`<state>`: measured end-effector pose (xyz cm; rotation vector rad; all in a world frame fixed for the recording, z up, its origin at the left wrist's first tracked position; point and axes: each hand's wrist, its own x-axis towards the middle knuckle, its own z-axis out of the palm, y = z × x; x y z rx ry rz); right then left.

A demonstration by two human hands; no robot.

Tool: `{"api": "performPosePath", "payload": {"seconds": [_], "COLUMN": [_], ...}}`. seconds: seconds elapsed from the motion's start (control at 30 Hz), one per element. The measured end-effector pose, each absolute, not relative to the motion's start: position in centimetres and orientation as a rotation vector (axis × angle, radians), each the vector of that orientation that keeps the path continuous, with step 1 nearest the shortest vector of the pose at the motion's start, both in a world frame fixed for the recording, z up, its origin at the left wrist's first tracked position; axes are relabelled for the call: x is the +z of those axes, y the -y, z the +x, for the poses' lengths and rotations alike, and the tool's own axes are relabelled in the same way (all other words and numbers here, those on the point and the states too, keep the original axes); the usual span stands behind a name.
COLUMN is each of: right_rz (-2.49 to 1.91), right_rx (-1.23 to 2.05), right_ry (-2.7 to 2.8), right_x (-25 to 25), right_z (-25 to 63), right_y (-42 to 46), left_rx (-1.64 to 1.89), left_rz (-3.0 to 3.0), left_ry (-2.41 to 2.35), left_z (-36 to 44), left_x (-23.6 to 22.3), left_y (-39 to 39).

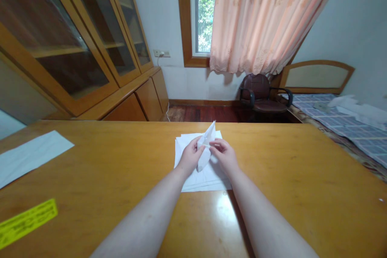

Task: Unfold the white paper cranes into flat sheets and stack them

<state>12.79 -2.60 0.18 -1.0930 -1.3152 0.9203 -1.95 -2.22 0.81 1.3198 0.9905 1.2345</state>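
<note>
A folded piece of white paper (207, 139), with a pointed tip at the top and a rounded lower part, is held up between my hands. My left hand (191, 155) grips its left side, thumb pressed on the near face. On the other side, my right hand (224, 154) pinches the paper's edge near its middle with thumb and fingers. Beneath both hands lies a small stack of white sheets (193, 185), its layers slightly askew on the wooden table (130, 161).
Another white sheet (33, 157) lies at the table's left side, with a yellow printed label (28, 221) nearer me. Beyond the far edge stand a glass-door cabinet (90, 40), a brown armchair (260, 92) and a bed (347, 117). A pink curtain (260, 20) hangs by the window.
</note>
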Motion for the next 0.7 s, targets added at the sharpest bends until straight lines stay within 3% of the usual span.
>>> {"api": "performPosePath", "payload": {"seconds": [0.33,0.7], "right_rz": [-1.093,-1.165], "right_rx": [0.986,0.942], "right_ry": [1.049,1.358], "right_x": [0.64,0.6], "right_z": [12.67,12.66], "right_y": [2.51,2.86], "left_rx": [1.295,1.242], "left_rz": [1.428,1.636], "left_ry": [-1.1,-1.237], "left_z": [-2.3,-2.31], "left_x": [0.41,0.46], "left_y": [1.89,2.17]}}
